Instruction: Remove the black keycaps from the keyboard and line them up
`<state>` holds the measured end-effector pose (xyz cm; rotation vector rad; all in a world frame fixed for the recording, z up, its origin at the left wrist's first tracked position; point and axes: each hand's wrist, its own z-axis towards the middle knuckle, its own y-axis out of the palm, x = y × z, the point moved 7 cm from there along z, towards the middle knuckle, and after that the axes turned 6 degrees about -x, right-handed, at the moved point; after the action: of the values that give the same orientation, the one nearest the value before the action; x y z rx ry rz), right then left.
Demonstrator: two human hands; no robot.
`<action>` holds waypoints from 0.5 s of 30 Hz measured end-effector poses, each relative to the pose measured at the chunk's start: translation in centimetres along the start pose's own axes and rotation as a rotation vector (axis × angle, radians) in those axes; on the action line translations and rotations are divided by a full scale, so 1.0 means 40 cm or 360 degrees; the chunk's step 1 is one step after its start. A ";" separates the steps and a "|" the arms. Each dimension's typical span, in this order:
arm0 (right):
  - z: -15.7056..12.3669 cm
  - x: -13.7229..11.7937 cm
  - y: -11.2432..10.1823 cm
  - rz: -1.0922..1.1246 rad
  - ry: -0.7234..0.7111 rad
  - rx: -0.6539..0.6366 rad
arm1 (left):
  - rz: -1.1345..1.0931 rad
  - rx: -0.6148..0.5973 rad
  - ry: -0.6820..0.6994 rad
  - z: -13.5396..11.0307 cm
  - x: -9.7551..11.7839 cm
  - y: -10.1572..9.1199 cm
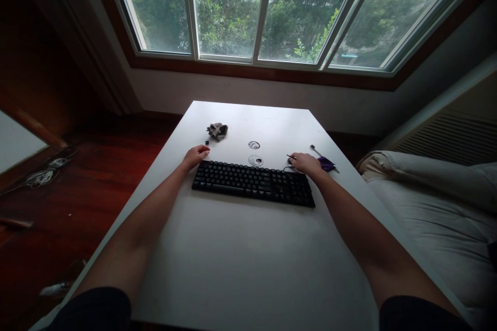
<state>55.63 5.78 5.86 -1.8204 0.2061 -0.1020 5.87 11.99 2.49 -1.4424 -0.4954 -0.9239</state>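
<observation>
Keyboard point(248, 181) just nearside of fingers point(298, 159)

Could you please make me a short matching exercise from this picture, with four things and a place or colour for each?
Column one
1. Keyboard
2. Crumpled cloth
3. Left hand
4. Right hand

Column two
A. By the far right corner of the keyboard
B. Black, lying on the white table
C. By the far left corner of the keyboard
D. Grey, towards the far edge of the table

Right pairs: 1-B, 2-D, 3-C, 4-A
</observation>
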 end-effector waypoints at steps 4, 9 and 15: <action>-0.009 0.020 0.013 -0.0026 -0.0042 0.0000 | 0.0198 -0.0275 0.0186 -0.040 0.062 0.012; -0.045 0.071 0.016 0.0029 0.0028 0.0004 | 0.0481 -0.0361 0.0236 -0.074 0.101 0.038; -0.088 0.128 0.002 -0.0046 0.0204 -0.0024 | 0.0458 -0.0130 0.0121 -0.086 0.083 0.050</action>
<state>60.02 1.42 6.50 -1.8335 0.2717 -0.2384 8.55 7.65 3.46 -1.4999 -0.1881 -0.7712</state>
